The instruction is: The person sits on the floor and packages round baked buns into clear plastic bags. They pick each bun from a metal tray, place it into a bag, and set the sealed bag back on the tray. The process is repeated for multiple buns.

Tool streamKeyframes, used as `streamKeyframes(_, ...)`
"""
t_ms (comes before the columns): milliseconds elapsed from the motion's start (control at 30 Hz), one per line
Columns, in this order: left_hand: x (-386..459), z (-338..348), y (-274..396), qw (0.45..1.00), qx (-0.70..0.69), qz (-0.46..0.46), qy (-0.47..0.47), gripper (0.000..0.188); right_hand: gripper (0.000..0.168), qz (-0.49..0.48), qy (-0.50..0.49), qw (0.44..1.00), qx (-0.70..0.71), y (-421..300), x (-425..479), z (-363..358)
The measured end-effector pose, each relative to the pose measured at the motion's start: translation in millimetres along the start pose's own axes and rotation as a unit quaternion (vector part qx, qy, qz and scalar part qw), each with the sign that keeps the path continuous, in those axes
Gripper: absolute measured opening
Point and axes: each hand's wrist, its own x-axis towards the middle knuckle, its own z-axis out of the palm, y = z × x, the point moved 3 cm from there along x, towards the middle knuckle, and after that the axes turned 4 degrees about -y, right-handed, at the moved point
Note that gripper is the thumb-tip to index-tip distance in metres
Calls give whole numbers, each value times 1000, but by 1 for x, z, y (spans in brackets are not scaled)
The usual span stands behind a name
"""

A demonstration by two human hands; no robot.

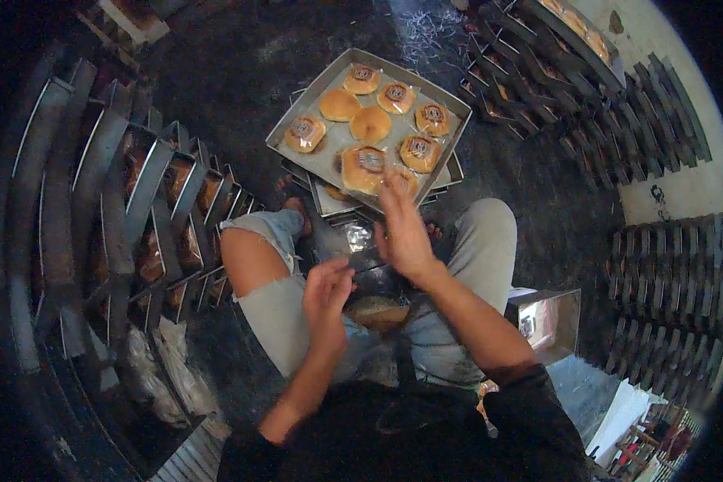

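Note:
A metal baking tray rests at an angle on other stacked trays in front of me. On it lie several buns in clear printed wrappers, such as a large wrapped bun near the front. Two bare buns, one round bun and another bun, sit in the middle. My right hand reaches over the near corner, its blurred fingers at a partly hidden wrapped bun; a grip cannot be made out. Above my lap, my left hand is loosely curled, with nothing visible in it. Shiny clear plastic lies between my legs.
Tall criss-crossed stacks of trays holding buns rise close on the left. More stacked trays stand at the upper right and along the right wall. Beside my right leg is an open box with printed plastic wrappers.

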Motion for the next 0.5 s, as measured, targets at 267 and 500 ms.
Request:
streamKeyframes(267,-37,-42,-29,992,117,-36,-13,23,36,212,161,963,49,11,-126,-121)
streamKeyframes(500,-7,30,-18,983,128,-43,-127,22,35,611,177,755,-159,182,-410,-156)
